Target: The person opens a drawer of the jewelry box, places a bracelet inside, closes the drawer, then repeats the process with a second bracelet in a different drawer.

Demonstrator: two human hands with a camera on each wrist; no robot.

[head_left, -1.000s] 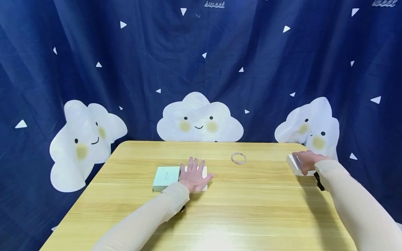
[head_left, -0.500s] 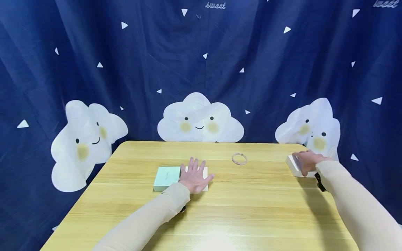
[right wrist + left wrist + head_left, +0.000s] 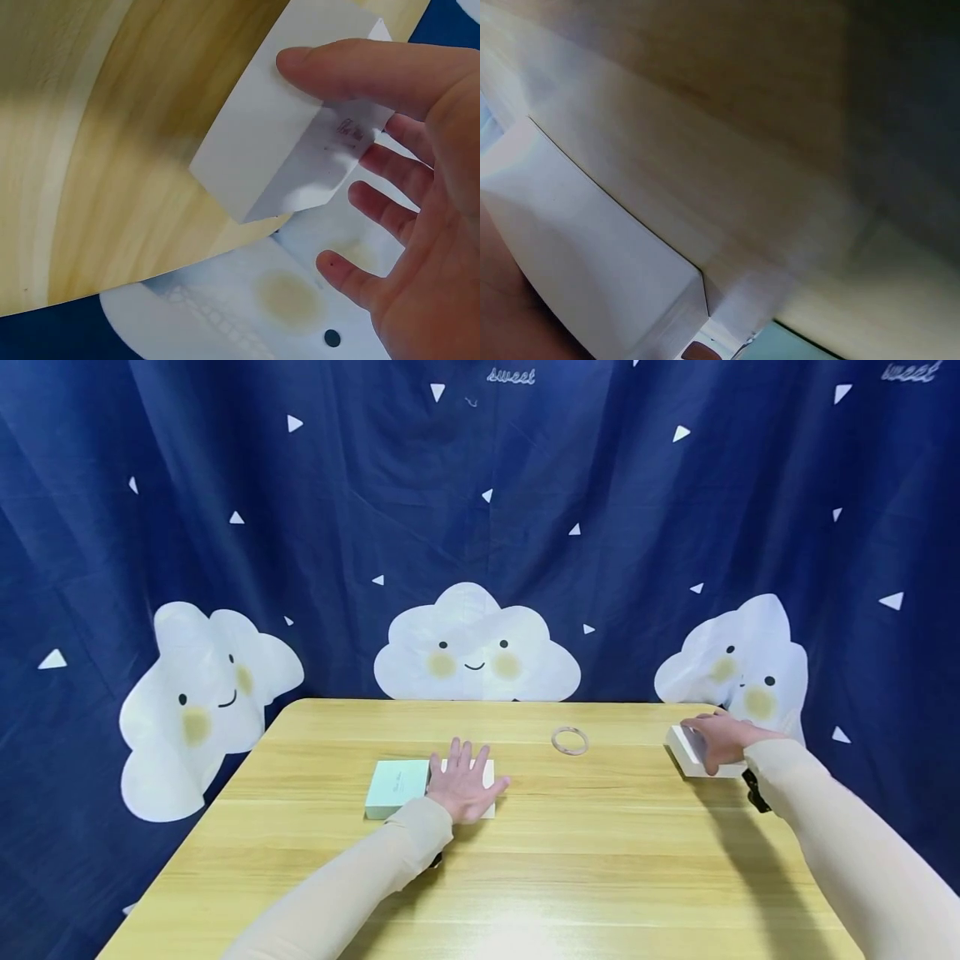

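A white box (image 3: 693, 750) at the table's (image 3: 525, 877) far right corner is gripped by the right hand (image 3: 718, 739); its small script is unreadable. The left hand (image 3: 461, 783) is laid flat, fingers spread, on another white box (image 3: 487, 770) beside a mint box (image 3: 393, 785). "sweet" is stitched on the curtain (image 3: 512, 374).

Table (image 3: 600, 860): pale yellow wood grain with lighter streaks. On it, a mint-green box (image 3: 396, 785) just left of a white box (image 3: 487, 770); a translucent pinkish bangle (image 3: 570, 741) toward the table's far edge; a white lid (image 3: 686, 747) at its right edge. Curtain (image 3: 337, 527) behind the table: navy, white triangles, white smiling clouds with yellow cheeks; sleeves (image 3: 360, 877) beige
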